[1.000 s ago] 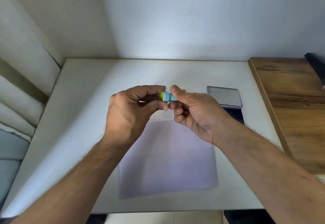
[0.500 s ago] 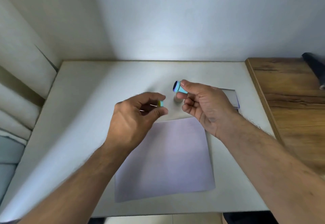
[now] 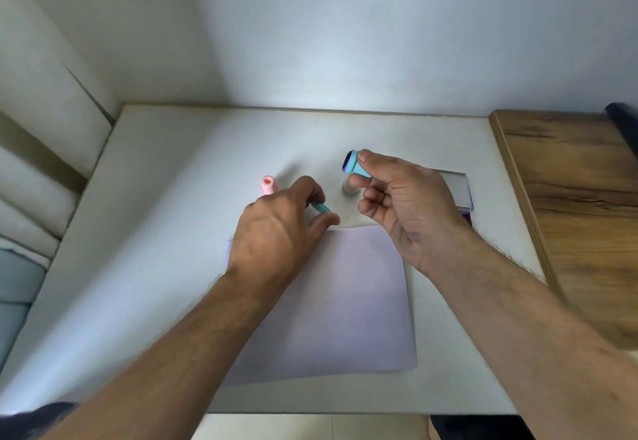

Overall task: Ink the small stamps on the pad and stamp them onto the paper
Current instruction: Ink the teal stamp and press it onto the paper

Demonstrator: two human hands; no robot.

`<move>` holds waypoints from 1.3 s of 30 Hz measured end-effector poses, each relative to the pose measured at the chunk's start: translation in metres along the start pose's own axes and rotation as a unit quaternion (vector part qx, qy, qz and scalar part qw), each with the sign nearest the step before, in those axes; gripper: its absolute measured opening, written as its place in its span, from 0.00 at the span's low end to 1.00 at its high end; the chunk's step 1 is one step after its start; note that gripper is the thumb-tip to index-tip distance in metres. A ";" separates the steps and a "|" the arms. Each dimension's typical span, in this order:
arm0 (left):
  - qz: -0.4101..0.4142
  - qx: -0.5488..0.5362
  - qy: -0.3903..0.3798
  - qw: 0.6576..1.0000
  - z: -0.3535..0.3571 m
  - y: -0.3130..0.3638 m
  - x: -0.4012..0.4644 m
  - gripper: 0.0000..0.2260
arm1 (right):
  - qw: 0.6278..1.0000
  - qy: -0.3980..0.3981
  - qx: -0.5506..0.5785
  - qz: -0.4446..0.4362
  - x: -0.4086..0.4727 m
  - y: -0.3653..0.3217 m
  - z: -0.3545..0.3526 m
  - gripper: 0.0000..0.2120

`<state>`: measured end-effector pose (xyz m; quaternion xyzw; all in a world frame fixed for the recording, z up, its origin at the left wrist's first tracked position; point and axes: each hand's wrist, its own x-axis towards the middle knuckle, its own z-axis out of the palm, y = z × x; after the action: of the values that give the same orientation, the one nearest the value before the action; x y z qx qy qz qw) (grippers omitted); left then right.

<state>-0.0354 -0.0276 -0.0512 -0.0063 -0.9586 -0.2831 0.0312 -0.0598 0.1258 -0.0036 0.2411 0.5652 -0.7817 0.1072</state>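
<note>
Home corner (cushioned seat point(image 3: 38, 177), white table point(image 3: 165, 232))

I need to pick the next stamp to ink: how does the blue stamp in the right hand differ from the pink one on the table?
The blue stamp is held in the air, tilted, its dark face showing; the pink stamp stands upright on the table, untouched. Both are small and cylindrical.

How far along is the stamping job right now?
Early. The blue stamp is uncapped in the right hand; the left hand holds its cap. The paper shows no prints. Inking on the pad and stamping remain, pink stamp included.
</note>
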 end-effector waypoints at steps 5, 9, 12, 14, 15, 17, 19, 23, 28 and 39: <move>-0.004 0.015 -0.001 1.000 0.003 -0.002 -0.001 0.10 | 1.000 -0.001 0.001 0.003 0.001 0.000 -0.001 0.05; -0.012 0.018 -0.013 1.000 0.004 -0.005 0.002 0.11 | 1.000 -0.003 -0.007 0.007 0.002 0.002 -0.001 0.05; -0.008 0.000 -0.015 1.000 0.004 -0.008 0.003 0.17 | 1.000 -0.015 0.003 0.015 0.002 0.004 -0.002 0.05; 0.004 -0.001 0.013 1.000 0.004 -0.006 0.005 0.17 | 0.998 -0.040 0.038 0.035 0.002 0.005 -0.001 0.03; 0.011 -0.010 0.035 0.999 0.004 -0.006 0.005 0.16 | 0.995 -0.061 0.064 0.049 0.002 0.005 0.000 0.04; 0.020 -0.043 0.076 0.996 0.002 -0.004 0.006 0.12 | 0.984 -0.106 0.123 0.072 0.002 0.007 0.001 0.08; 0.027 -0.060 0.097 0.993 -0.001 -0.004 0.005 0.10 | 0.972 -0.147 0.165 0.082 0.001 0.008 0.001 0.10; 0.039 -0.059 0.101 0.992 -0.002 -0.005 0.004 0.09 | 0.955 -0.214 0.195 0.068 -0.002 0.010 0.005 0.11; 0.046 -0.070 0.104 0.991 -0.005 -0.002 0.005 0.08 | 0.952 -0.238 0.184 0.055 -0.006 0.008 0.005 0.11; 0.056 -0.081 0.056 0.994 -0.013 0.015 -0.009 0.06 | 0.813 0.112 -0.517 -0.242 -0.005 -0.019 -0.069 0.09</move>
<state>-0.0249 -0.0219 -0.0331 -0.0464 -0.9275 -0.3571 0.1000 -0.0466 0.1962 -0.0019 0.0915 0.9343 -0.3421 -0.0402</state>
